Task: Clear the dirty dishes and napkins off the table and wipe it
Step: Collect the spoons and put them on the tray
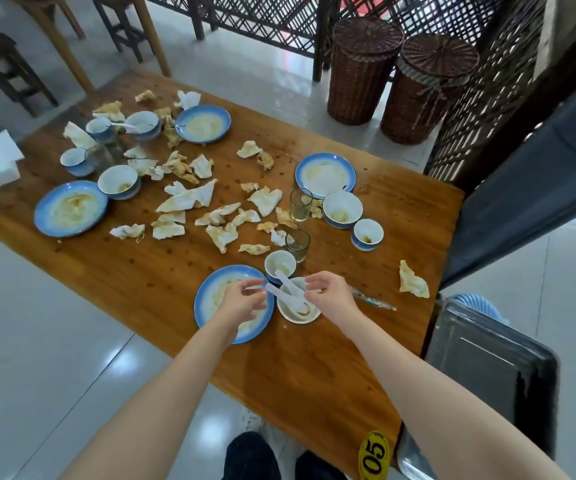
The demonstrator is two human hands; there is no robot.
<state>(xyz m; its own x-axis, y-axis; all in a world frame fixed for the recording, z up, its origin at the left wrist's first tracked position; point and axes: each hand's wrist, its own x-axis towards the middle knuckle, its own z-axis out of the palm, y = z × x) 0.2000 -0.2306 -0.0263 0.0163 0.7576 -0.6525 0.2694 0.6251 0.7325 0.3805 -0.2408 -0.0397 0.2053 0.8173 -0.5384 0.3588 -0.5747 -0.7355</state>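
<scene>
**Gathering the near place setting first**

Head view: I take the white bowl (297,308) at my edge of the wooden table (148,278) as my landmark. My left hand (245,299) hovers just left of it, over the blue-rimmed plate (207,299) that touches the bowl's left side; my fingers are loosely curled and I can't tell whether they pinch the handle of a white spoon (274,292) or are only reaching for it. My right hand (330,292) sits at the bowl's right rim, fingers bent over the edge, and whether it really holds the rim is not clear either. A second spoon (288,284) lies across the bowl, and a small cup (279,264) stands just behind it.

To do this well, I think I should lay both spoons flat inside the bowl, then set the bowl on the plate so the stack lifts as one. The metal tray (487,355) waits to the bowl's right, off the table's edge. Crumpled napkins (189,199) lie scattered well behind the bowl, along with more plates, bowls and glasses; little is cleared yet. The dishes look greasy, so I'd grip firmly.
</scene>
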